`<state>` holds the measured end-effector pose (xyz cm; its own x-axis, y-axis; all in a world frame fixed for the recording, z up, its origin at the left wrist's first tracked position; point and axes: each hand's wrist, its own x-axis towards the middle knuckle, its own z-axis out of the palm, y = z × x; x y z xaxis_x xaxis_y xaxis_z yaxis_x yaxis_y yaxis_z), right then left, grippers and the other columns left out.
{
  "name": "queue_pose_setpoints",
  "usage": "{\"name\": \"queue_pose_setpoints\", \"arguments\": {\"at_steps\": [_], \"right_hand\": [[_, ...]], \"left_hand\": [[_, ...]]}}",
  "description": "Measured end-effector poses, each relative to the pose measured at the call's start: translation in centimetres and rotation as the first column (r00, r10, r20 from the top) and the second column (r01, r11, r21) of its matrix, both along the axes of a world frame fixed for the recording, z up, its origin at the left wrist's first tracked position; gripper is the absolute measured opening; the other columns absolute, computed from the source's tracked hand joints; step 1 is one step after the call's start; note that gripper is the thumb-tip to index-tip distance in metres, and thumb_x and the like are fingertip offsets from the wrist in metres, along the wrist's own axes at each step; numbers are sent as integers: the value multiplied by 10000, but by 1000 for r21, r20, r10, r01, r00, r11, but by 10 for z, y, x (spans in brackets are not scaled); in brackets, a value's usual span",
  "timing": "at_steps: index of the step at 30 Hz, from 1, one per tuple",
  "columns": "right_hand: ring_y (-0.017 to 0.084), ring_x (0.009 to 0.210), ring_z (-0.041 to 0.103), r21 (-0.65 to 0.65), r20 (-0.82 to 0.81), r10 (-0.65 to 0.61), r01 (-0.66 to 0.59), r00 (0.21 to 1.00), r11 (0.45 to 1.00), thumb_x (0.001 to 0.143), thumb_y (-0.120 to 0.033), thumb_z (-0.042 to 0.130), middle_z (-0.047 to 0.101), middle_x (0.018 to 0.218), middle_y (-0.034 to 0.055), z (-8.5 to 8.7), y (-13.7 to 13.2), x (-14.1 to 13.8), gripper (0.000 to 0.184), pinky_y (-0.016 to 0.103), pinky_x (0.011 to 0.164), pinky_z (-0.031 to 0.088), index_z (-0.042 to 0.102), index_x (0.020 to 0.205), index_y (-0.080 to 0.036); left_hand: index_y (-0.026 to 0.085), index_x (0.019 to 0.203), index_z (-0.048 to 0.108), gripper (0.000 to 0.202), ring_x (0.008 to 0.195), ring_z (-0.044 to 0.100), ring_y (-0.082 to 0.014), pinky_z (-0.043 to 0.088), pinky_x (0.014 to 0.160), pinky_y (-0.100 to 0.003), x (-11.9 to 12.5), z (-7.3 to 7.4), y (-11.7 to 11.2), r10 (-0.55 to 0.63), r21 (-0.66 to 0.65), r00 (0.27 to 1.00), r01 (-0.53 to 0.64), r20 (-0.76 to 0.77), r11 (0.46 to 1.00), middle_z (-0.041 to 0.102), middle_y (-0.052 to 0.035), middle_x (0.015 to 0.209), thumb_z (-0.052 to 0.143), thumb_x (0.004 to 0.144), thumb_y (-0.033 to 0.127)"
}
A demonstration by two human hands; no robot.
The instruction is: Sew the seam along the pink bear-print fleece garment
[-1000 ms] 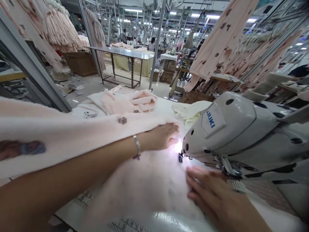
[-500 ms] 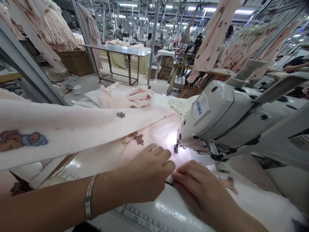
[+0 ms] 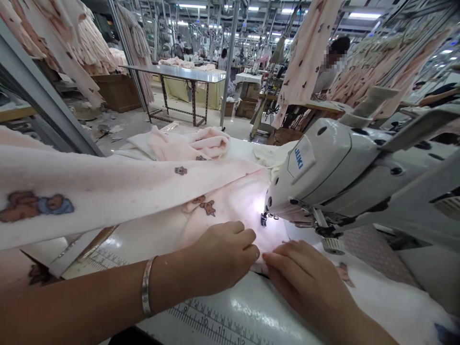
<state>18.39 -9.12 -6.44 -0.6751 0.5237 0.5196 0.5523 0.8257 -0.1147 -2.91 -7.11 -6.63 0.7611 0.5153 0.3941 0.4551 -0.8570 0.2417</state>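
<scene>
My left hand [image 3: 221,256] and my right hand [image 3: 305,280] meet fingertip to fingertip on the near edge of a pale pink fleece fabric [image 3: 223,211] with small bear prints. Both hands have curled fingers pinching the fabric edge just in front of the needle [image 3: 264,219] of a white JUKI sewing machine [image 3: 323,177]. A silver bracelet [image 3: 146,293] sits on my left wrist. A long fold of the same pink fabric [image 3: 89,191] drapes across the left, above my left forearm.
The white machine table [image 3: 230,316] carries a printed ruler scale along its near edge. More pink pieces [image 3: 190,143] are piled at the far side. Hanging garments, a metal table [image 3: 179,74] and another person [image 3: 332,60] fill the workshop behind.
My left hand came back from the far side of the fabric to the near edge, meeting my right hand; both then crept slightly toward the needle.
</scene>
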Motion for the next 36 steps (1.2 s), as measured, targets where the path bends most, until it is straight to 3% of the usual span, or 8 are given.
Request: {"name": "queue_pose_setpoints", "arguments": {"at_steps": [4,8,12,15,19,23,29,36], "right_hand": [[141,729,383,-74,30,40,-38,999,997,813,-31,521,484,754,54,-2,-1,0,156,290,641,249,551,943,-112],[135,729,349,-172,-37,10,-16,999,985,805,-69,560,474,766,56,-3,-7,-3,73,287,632,252,559,860,-117],[127,771,392,-256,-48,23,-35,999,966,804,-74,563,498,849,66,2,-12,-4,211,281,642,323,559,1007,-134],[131,794,408,-282,-14,9,-13,1000,959,830,-88,541,495,868,71,1,-10,1,229,285,649,361,534,1052,-145],[115,795,489,-245,98,-98,119,990,962,897,-192,496,507,926,48,-6,7,11,217,284,677,443,514,1111,-226],[109,840,584,-265,223,-149,207,963,942,923,-273,450,524,1077,32,-7,20,17,196,321,812,479,522,1105,-273],[90,763,544,-376,94,-183,205,979,904,911,-245,475,492,908,14,-5,7,8,158,248,661,456,478,1066,-276],[82,809,521,-362,54,-170,178,984,915,896,-227,498,484,923,24,-8,5,7,190,214,680,445,490,1081,-270]], "left_hand": [[125,698,494,111,714,315,-178,298,649,-345,1,4,-2,-29,-24,998,28,-63,999,463,-60,781,506,809,127],[130,800,567,283,841,393,-212,332,836,-432,4,16,-10,118,-149,989,-129,-86,980,489,-87,878,393,925,314],[96,954,574,232,1071,405,-246,308,946,-450,6,11,-14,162,19,972,-161,-168,987,489,-126,1119,373,902,198],[93,972,577,245,1219,338,-256,244,1026,-457,6,1,-3,156,75,980,-147,-126,986,428,-134,1277,382,893,219],[107,1036,524,259,1126,419,-213,268,1027,-412,10,-2,31,111,-39,993,-112,-43,993,492,-91,1184,385,898,277],[125,852,490,126,874,453,-159,352,877,-338,15,3,52,93,-184,996,-88,17,979,507,-37,928,442,834,240],[119,1159,469,343,1185,397,-170,152,1087,-329,8,-9,38,114,-25,993,-115,-34,993,492,-60,1218,406,887,319],[118,1168,468,342,1237,355,-178,162,1096,-372,8,-9,37,105,-30,991,-108,-79,994,459,-72,1268,358,925,333]]}}
